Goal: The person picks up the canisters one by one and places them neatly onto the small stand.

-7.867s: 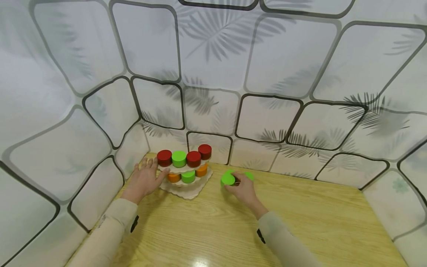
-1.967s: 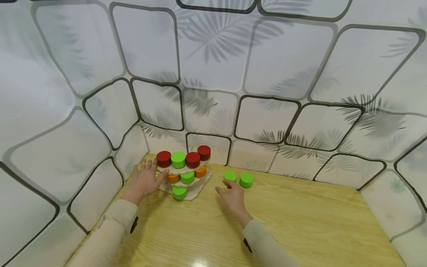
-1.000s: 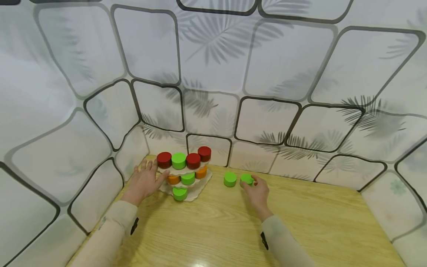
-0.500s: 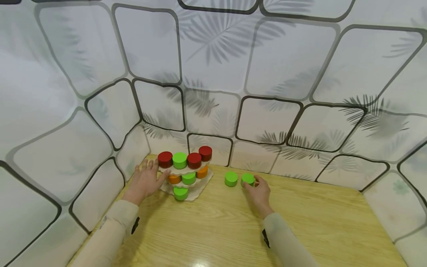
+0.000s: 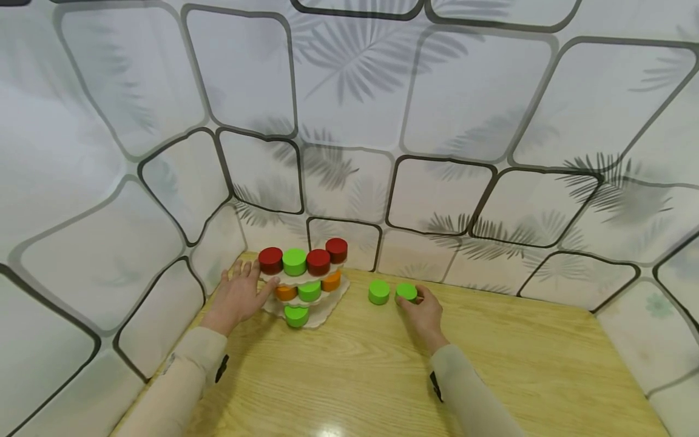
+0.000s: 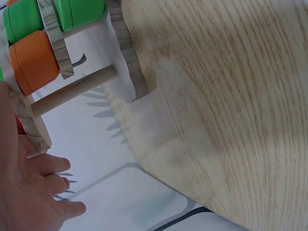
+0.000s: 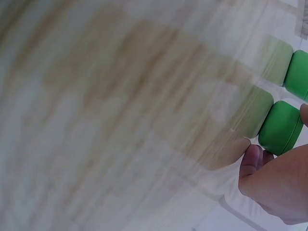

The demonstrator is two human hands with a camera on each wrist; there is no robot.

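Note:
My right hand (image 5: 425, 317) pinches the right one of two small green round boxes (image 5: 406, 292) on the table, thumb and fingers on opposite sides. The other green round box (image 5: 378, 292) stands just left of it, apart from the hand. At the left, a three-tiered wooden stand (image 5: 323, 311) carries red, green and orange round boxes. A single green round box (image 5: 296, 315) shows at the front of its lowest tier. My left hand (image 5: 236, 298) rests against the stand's left side by the top tier, fingers extended. The left wrist view shows its fingers (image 6: 53, 185) beside the tier edge.
The wood-grain table (image 5: 349, 370) meets a patterned wall covering (image 5: 437, 194) at the back and on both sides. The stand sits near the left back corner. Red round boxes (image 5: 318, 262) stand close to the top tier's edge.
A green round box was put on the lowest tier several seconds ago. My right hand then moved right, to the right one of the remaining two. In the last second it hardly moves; the left hand stays.

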